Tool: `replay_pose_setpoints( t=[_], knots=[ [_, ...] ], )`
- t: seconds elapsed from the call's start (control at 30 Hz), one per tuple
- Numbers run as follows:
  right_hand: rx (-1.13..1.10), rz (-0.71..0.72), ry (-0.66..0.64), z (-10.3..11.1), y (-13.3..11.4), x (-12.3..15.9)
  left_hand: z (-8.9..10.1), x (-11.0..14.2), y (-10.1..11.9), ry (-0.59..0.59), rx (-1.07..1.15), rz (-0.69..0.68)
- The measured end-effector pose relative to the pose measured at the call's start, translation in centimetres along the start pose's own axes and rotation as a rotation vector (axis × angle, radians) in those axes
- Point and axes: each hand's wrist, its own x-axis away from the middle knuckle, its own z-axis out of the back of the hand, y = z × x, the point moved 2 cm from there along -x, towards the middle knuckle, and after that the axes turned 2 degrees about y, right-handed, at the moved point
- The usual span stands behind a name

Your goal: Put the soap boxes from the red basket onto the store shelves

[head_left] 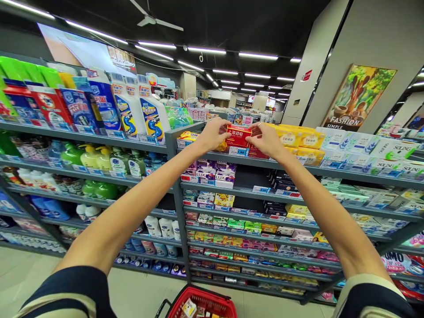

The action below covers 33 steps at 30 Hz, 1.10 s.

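Note:
Both arms reach out to the top shelf of soaps. A red soap box (237, 134) with gold and white lettering is between my hands, level with the shelf's front. My left hand (211, 134) is closed, its fingertips at the box's left end. My right hand (267, 140) pinches at the right end, with a ring on one finger. Under the right fingers another red soap box (257, 152) shows in part. A yellow soap pack (190, 136) lies left of my left hand. Yellow soap boxes (307, 137) are stacked beyond my right hand.
A red shopping basket (232, 304) with several packs in it stands on the floor below. White soap boxes (364, 142) line the shelf's right part. Bottles of cleaner (154, 112) fill the left shelf. A grey shelf post (180, 212) divides the two units.

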Motion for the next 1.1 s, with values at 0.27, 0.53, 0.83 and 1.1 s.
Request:
replay_pose_setpoints(
  t=[0.27,0.53,0.83,1.1],
  knots=[
    [0.134,0.021,-0.029,0.0,0.4,0.2,-0.9,-0.1,-0.9,-0.079,-0.152,-0.073],
    [0.225,0.091,-0.053,-0.5,1.1,0.5,-1.8,-0.2,-2.2,-0.197,-0.335,-0.109],
    [0.279,0.134,-0.092,-1.2,1.8,1.2,-1.9,0.2,-2.1,-0.233,-0.31,-0.117],
    [0.351,0.177,-0.005,0.0,0.4,3.0,-1.3,2.3,-0.2,-0.164,-0.375,-0.184]
  ],
)
